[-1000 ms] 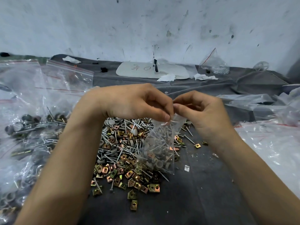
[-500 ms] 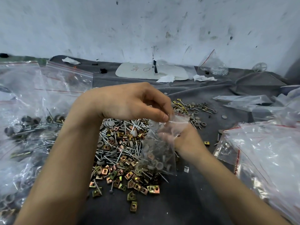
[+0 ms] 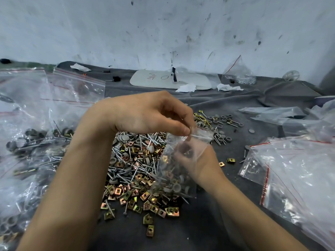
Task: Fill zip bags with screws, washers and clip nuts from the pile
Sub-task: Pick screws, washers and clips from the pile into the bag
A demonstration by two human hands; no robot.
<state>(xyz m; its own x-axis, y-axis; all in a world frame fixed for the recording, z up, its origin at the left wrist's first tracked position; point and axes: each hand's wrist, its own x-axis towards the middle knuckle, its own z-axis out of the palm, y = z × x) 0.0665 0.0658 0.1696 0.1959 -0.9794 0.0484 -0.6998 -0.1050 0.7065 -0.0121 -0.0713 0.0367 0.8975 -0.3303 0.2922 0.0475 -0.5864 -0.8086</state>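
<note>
A scuffed, black-flecked white wall [image 3: 163, 29] runs across the back of a desk draped in a wrinkled dark grey cloth [image 3: 208, 229]. At the far left, clear filled zip bags [image 3: 27, 138] with red seal lines lie heaped, screws and dark washers showing through them. Just right of them the left hand [image 3: 148, 115] reaches in over the desk, its fingers [image 3: 183, 130] pressed together, thumb and forefinger pinching the top edge of a small zip bag [image 3: 174, 178]. Below the hand, the pile [image 3: 132, 171] of silver screws, grey washers and brass-coloured clip nuts spreads across the cloth. The small bag hangs over the pile's right edge, partly filled with the same parts. The right hand [image 3: 204, 160] is against the bag's right side, its fingers blurred behind the plastic, so their pose cannot be told. Behind, near the wall, lies a flat white board [image 3: 155, 80] with handwriting, with crumpled paper scraps [image 3: 186, 87] beside it. Further right, loose washers and screws [image 3: 220, 124] are scattered, and at the far right lies a slumped stack of empty zip bags [image 3: 299, 171].
</note>
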